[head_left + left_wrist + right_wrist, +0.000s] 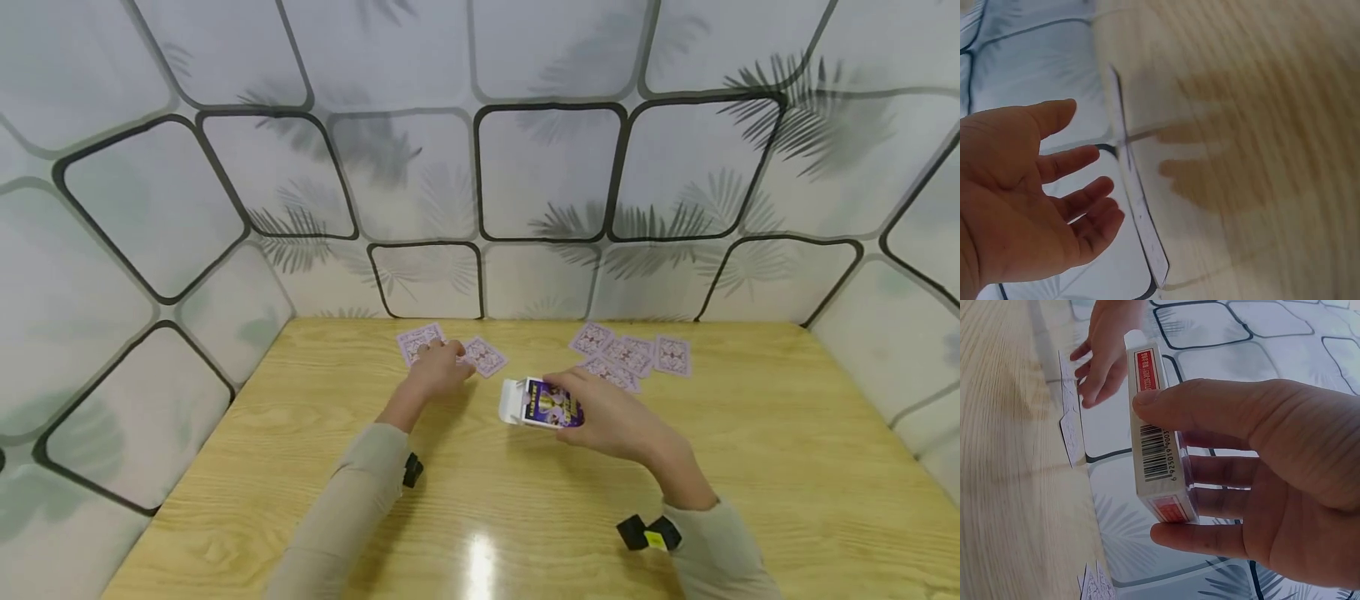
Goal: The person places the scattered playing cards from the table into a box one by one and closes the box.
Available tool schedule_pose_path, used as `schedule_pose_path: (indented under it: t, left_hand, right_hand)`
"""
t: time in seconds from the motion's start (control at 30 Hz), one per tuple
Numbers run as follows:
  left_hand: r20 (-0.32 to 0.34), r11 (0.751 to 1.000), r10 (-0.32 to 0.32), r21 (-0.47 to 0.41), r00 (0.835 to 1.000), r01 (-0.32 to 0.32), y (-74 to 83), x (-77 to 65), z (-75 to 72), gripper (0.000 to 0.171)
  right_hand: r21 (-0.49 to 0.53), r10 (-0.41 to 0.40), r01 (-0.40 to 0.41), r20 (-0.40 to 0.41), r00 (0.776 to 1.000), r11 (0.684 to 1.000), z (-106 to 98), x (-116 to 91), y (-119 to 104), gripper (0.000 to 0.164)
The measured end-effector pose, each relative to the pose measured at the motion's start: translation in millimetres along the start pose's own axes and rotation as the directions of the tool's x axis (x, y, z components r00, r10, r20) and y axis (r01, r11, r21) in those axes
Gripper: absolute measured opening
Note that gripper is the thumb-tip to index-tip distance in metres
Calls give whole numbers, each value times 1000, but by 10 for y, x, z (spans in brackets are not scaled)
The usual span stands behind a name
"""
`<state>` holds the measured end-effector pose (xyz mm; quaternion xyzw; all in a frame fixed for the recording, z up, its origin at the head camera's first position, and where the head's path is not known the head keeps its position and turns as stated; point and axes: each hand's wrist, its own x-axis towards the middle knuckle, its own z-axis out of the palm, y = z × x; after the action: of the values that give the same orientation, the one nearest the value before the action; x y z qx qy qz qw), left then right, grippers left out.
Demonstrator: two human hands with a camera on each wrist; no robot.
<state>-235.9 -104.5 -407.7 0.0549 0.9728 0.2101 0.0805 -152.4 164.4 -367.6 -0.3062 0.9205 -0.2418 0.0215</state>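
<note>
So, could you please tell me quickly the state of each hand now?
Left hand: open, holding nothing, near the left-side cards.
Right hand: closed, holding the card box.

In front of me is a wooden table [555, 508], yellowish, its grain running from side to side, with a bright patch of glare [480, 567] close to me. Cards [628, 356] lie near the far edge in two groups, pale purple, patterned sides up. On my left, one card [487, 358] lies slanted beside others that I see only in part. On my right, several overlap in a loose cluster; at its right end I can't tell whether the last card [672, 357] touches its neighbour.
</note>
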Motion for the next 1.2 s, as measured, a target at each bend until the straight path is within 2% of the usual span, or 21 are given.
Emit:
schedule_pose_path:
  t: [0.1, 0.2, 0.33, 0.5, 0.6, 0.77, 0.87, 0.97, 1.0, 1.13, 1.2]
  left_hand:
    - [-9, 997, -42, 69, 999, 42, 56, 130, 61, 45]
    - [-23, 993, -65, 95, 998, 67, 99, 202, 81, 50]
    - [-13, 992, -114, 49, 993, 115, 89, 241, 76, 65]
    - [22, 982, -180, -51, 983, 181, -18, 231, 78, 81]
    - [40, 977, -189, -96, 981, 192, -76, 218, 83, 79]
    - [47, 974, -191, -113, 981, 195, -109, 223, 83, 67]
    - [72, 972, -195, -115, 978, 203, -100, 213, 88, 67]
    - [86, 974, -175, -128, 981, 185, -101, 206, 96, 71]
    - [86, 975, -161, -140, 983, 172, -112, 204, 98, 67]
    - [84, 964, -53, -255, 995, 73, -169, 196, 71, 26]
    - [92, 948, 12, -318, 996, 18, -185, 162, 48, 24]
  right_hand:
    - [-1, 0, 0, -8, 1000, 1000, 12, 7, 19, 68]
    - [-3, -5, 5, -18, 1000, 1000, 16, 18, 27, 67]
    - [0, -15, 15, -30, 999, 1000, 10, 25, 28, 67]
    - [3, -5, 5, -31, 1000, 1000, -12, 12, 32, 69]
    - [7, -7, 7, -32, 999, 1000, -37, 3, 39, 69]
    - [8, -14, 14, -44, 999, 1000, -65, -13, 63, 69]
    - [2, -13, 13, -42, 999, 1000, -65, -30, 83, 68]
    - [2, -10, 10, -41, 999, 1000, -64, -43, 96, 68]
    - [1, -8, 8, -40, 999, 1000, -67, -47, 98, 69]
    - [8, 3, -3, -45, 999, 1000, -95, -58, 109, 69]
    - [10, 11, -10, -45, 999, 1000, -112, -69, 126, 69]
